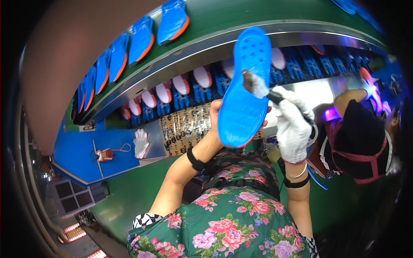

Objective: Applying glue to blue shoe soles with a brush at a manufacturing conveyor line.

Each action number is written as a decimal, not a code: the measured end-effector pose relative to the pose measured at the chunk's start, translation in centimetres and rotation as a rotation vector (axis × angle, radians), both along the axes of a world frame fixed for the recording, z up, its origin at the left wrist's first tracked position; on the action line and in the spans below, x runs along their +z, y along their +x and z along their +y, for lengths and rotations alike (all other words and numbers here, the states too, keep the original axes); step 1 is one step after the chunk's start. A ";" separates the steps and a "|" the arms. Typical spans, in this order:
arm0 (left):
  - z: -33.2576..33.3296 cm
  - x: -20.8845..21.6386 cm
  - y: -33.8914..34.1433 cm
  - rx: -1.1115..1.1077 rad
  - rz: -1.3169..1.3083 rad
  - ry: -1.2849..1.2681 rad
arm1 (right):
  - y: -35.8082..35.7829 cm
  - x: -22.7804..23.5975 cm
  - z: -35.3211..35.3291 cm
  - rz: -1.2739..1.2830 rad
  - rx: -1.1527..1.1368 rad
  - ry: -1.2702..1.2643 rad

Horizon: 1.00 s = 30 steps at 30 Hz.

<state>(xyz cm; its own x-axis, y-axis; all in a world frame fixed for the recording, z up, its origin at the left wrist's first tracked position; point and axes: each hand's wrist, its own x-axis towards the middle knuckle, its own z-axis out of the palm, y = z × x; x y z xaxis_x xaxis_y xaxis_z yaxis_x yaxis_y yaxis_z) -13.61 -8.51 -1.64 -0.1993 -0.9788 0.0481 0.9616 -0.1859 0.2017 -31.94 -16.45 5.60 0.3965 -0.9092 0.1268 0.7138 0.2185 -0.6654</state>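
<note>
A blue shoe sole (241, 120) with an orange-red edge is held up in front of me, its inner face toward me and its holed end pointing away. Bare fingers of my left hand (215, 115) wrap round its left edge from beneath. My right hand (293, 131), in a white knitted glove, is closed on a brush (274, 96) with a dark handle. The brush's bristles (249, 81) touch the middle of the sole, where a whitish wet-looking patch shows. Part of the left hand is hidden behind the sole.
More blue soles (141, 38) lie on a green upper belt (215, 10) with a metal edge. Below runs a row of pale-bottomed shoes (180, 84) on blue holders. A blue table (71, 150) with a glove (141, 143) stands left. At right, a co-worker (361, 137) handles a shoe.
</note>
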 end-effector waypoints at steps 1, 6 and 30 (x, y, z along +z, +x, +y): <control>0.5 -0.6 -0.4 -0.066 -0.103 -0.108 | -0.3 0.2 0.2 0.155 -0.029 -0.028; 2.4 -2.9 -2.7 -0.133 0.291 -0.052 | -1.6 1.3 0.3 0.563 -0.240 -0.644; 5.2 -8.4 -2.0 0.013 0.075 0.182 | -2.5 1.5 0.6 0.773 -0.413 -1.093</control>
<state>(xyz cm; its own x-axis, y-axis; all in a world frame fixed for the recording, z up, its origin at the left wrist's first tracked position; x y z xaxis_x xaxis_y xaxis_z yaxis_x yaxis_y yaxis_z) -15.64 -3.35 -10.01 -0.1886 -0.9752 -0.1156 0.9753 -0.1998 0.0941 -34.40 -15.82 7.14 0.4221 -0.5606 0.7125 -0.0221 -0.7921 -0.6100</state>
